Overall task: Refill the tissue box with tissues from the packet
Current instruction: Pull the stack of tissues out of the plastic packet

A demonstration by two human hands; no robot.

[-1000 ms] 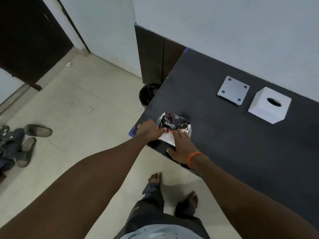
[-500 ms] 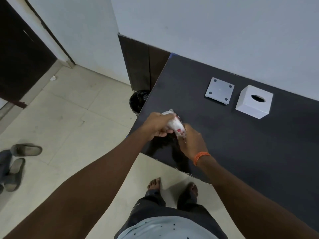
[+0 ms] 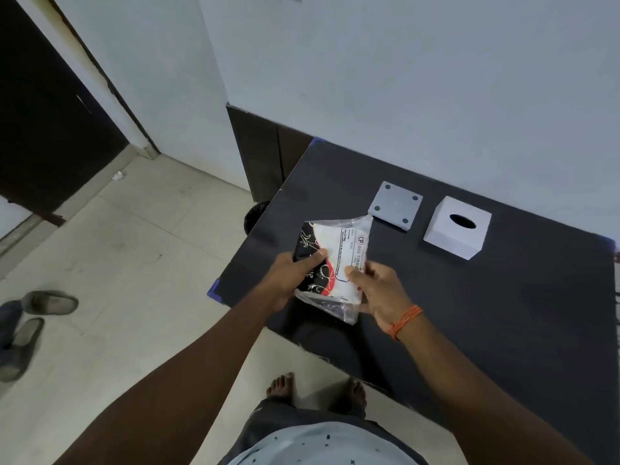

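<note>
A clear plastic tissue packet (image 3: 339, 251), printed black, red and white, is held up above the near left corner of the dark table (image 3: 469, 313). My left hand (image 3: 288, 278) grips its left side with the thumb on top. My right hand (image 3: 380, 292) holds its lower right edge. The white cube tissue box (image 3: 458, 228), with an oval slot on top, stands at the back of the table. Its grey square base plate (image 3: 395, 205), with four round feet facing up, lies just left of the box.
A black bin (image 3: 252, 219) sits on the floor by the table's left edge. Slippers (image 3: 33, 317) lie on the tiled floor at far left. A dark door (image 3: 43, 122) stands at upper left. My bare feet (image 3: 315, 389) are at the table's front edge.
Both hands lifted the packet off the table's near left corner and turned it so its label side faces up. It is now held higher, in the air.
</note>
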